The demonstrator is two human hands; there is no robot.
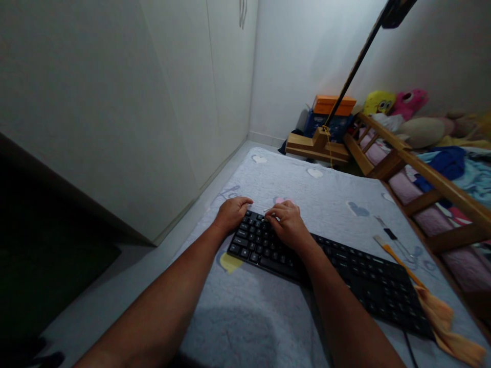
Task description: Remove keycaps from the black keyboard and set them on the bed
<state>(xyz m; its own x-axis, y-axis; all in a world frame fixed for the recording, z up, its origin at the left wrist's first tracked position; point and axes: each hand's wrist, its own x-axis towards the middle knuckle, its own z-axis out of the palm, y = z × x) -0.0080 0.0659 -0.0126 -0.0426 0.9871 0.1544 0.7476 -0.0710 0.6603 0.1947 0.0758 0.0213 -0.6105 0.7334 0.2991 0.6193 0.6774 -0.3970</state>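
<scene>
A black keyboard (268, 250) lies at a slant on the light patterned cloth. My left hand (232, 212) grips its far left corner, fingers curled along the edge. Above the upper left keys, my right hand (286, 222) is closed in a pinch on a thin white-tipped stick that looks like a cotton swab (264, 220). The tip is at the top row of keys; whether it touches them I cannot tell. My right forearm hides part of the keyboard's middle.
Right of the keyboard lie an orange cloth (441, 317), a brush with an orange handle (399, 260) and a thin tool with a black grip (390, 233). A white cabinet (172, 102) stands left. A wooden bed rail (433, 174) runs along the right; a lamp stand (318, 143) is behind.
</scene>
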